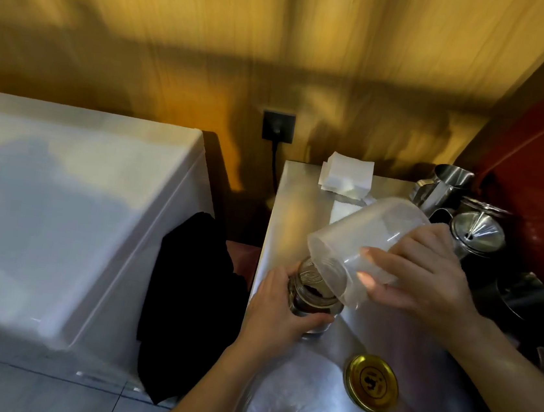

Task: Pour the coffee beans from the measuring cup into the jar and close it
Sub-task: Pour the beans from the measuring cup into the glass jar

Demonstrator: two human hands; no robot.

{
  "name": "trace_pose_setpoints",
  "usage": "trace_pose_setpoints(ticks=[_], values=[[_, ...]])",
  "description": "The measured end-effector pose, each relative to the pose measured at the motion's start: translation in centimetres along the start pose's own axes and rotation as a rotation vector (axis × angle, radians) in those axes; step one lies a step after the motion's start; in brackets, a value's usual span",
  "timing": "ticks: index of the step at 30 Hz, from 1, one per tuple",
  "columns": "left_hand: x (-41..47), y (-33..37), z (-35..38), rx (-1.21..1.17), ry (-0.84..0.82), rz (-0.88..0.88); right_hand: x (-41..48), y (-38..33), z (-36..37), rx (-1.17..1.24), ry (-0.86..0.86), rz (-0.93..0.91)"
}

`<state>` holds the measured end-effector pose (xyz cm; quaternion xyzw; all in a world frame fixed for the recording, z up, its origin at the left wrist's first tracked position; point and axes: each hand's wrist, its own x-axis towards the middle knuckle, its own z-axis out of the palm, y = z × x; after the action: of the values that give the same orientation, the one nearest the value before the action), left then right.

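Note:
A small glass jar (313, 295) stands on the steel counter (296, 215), with dark coffee beans visible inside it. My left hand (277, 311) is wrapped around the jar's side. My right hand (425, 277) grips a translucent plastic measuring cup (358, 239), tipped steeply with its rim resting over the jar's open mouth. The cup looks nearly empty. The jar's gold lid (372, 382) lies flat on the counter, in front of the jar and apart from both hands.
White paper napkins (346, 177) are stacked at the counter's back. Steel pitchers (442, 188) and a lidded steel pot (477, 234) crowd the right side. A black cloth (189, 298) hangs left of the counter beside a white appliance (60, 209). A wall socket (278, 126) is behind.

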<state>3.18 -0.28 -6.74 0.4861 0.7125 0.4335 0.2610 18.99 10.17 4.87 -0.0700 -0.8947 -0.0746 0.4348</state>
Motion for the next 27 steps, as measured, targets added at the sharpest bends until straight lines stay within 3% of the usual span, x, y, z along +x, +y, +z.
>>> trace_pose_setpoints(ticks=[7, 9, 17, 23, 27], values=[[0.3, 0.0, 0.1, -0.048, -0.015, -0.007, -3.6, -1.2, 0.9, 0.326, 0.300, 0.959], [0.3, -0.2, 0.1, -0.065, -0.028, -0.015, -4.9, -1.3, 1.4, 0.436, 0.401, 1.118], [0.8, -0.7, 0.3, -0.078, -0.054, -0.031, -10.5, -0.3, 3.0, 0.414, 0.648, 1.563], [0.9, -1.1, 0.3, -0.086, -0.052, -0.025, -13.3, -0.9, 3.2, 0.426, 0.711, 1.613], [1.0, -1.2, 0.2, -0.069, -0.064, -0.030, -14.6, -1.5, 3.3, 0.354, 0.629, 1.630]])
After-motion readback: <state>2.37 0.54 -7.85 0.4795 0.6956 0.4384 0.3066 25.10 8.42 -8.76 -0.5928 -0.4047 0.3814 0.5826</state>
